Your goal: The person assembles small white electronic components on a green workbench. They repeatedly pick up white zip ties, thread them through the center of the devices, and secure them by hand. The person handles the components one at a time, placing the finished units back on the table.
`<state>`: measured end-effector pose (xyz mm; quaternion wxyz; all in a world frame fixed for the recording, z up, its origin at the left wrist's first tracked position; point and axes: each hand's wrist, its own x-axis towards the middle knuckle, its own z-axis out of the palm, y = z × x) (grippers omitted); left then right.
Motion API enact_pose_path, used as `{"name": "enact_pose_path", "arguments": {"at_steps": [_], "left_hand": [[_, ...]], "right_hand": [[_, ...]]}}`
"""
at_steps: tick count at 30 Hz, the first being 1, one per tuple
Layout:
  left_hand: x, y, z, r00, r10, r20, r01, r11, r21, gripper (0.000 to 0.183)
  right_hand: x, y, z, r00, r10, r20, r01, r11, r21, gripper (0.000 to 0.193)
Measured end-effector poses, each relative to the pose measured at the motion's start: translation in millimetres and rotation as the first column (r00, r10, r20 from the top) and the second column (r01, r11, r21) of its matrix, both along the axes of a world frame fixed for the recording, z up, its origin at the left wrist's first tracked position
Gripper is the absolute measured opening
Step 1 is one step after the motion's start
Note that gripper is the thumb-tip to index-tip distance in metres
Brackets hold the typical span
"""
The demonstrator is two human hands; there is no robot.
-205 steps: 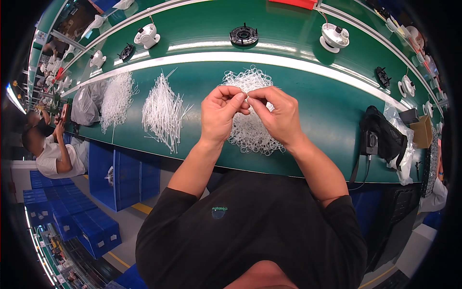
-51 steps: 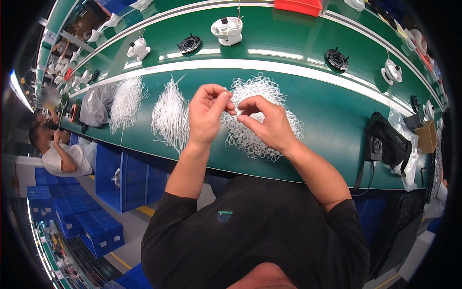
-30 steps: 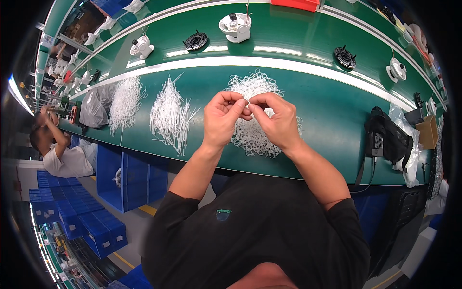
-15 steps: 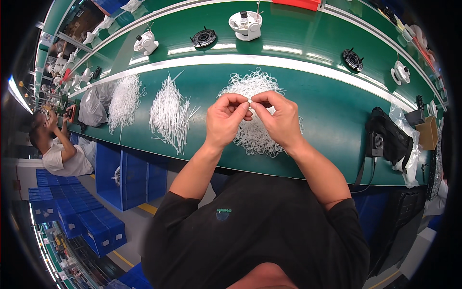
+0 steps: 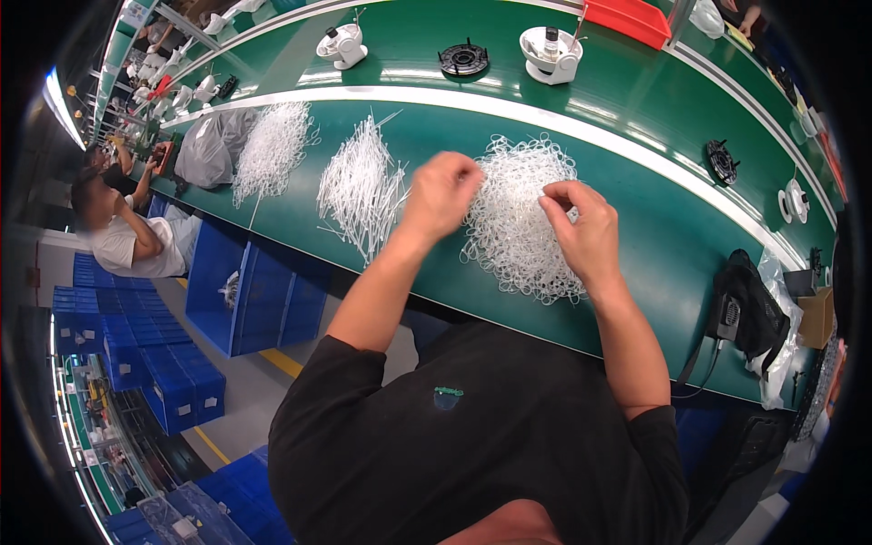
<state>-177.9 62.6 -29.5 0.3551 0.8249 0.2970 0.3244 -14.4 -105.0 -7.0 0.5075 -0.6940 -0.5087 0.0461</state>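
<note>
A heap of white cable ties closed into loops (image 5: 522,218) lies on the green bench in front of me. Over its left edge is my left hand (image 5: 440,195), fingers curled and smeared by motion; whether anything is in them does not show. Above the heap's right side hovers my right hand (image 5: 586,232), thumb and forefinger brought together in a pinch. Whatever they might hold is too small to make out. Left of my left hand spreads a pile of straight white cable ties (image 5: 359,186). Another white pile (image 5: 272,150) of similar strands lies farther left.
White fan-like units (image 5: 551,59) and black round bases (image 5: 463,60) stand on the line beyond the bench's pale rail. A grey plastic bag (image 5: 213,150) sits far left, a black bag (image 5: 749,304) at right. Blue bins (image 5: 241,295) and a seated person (image 5: 136,227) are at left.
My hands, which met fingertip to fingertip over the looped heap, have parted: the left to the left, the right to the right. The whole view has shifted and tilted.
</note>
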Motion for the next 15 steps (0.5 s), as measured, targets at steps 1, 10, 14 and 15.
{"name": "enact_pose_path", "arguments": {"at_steps": [1,10,14,15], "left_hand": [[-7,19,-5,0.994,0.100,-0.054,-0.093,0.989,0.113,0.014],[-44,94,-26,0.719,0.430,-0.546,-0.389,0.900,0.198,0.018],[-45,97,-34,0.727,0.438,-0.529,-0.382,0.898,0.218,0.016],[-44,97,-32,0.739,0.447,-0.503,-0.381,0.894,0.235,0.016]], "right_hand": [[3,-1,-1,0.999,-0.019,0.035,0.019,1.000,0.005,0.012],[5,-5,-3,1.000,-0.019,-0.011,0.019,1.000,-0.025,0.010],[4,-6,-4,1.000,-0.008,0.013,0.009,0.999,-0.047,0.010],[5,-6,-3,1.000,-0.010,0.014,0.011,0.999,-0.047,0.010]]}}
